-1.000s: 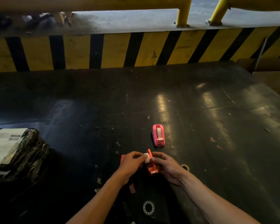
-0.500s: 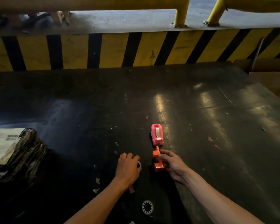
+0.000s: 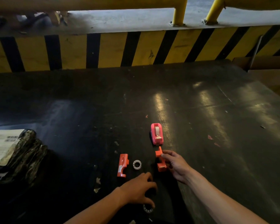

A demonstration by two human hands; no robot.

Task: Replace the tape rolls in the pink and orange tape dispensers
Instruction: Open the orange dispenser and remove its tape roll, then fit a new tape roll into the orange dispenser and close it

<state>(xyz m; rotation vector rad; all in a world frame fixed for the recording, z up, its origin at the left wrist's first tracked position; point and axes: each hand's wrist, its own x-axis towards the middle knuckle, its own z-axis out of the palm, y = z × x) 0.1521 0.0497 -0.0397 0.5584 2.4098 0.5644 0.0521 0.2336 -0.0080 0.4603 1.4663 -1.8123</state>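
Note:
The pink tape dispenser (image 3: 157,134) stands upright on the black table (image 3: 200,126) with a tape roll in it. The orange dispenser is apart in two halves. One half (image 3: 122,165) lies flat on the table, and a white core ring (image 3: 137,164) lies just right of it. My right hand (image 3: 176,165) pinches the other orange half (image 3: 160,161) and holds it on edge below the pink dispenser. My left hand (image 3: 138,191) hovers near the front edge with fingers spread. Its thumb touches a tape roll (image 3: 147,209) that is partly hidden under it.
A black wrapped parcel with a white label (image 3: 11,152) sits at the left edge. A yellow and black striped barrier (image 3: 111,50) runs along the far side. Cardboard (image 3: 268,75) lies at the back right. Small paper scraps (image 3: 97,185) dot the table.
My left hand set the white core ring on the table, then drew back toward me onto the tape roll. My right hand tipped its orange half upright and kept hold of it.

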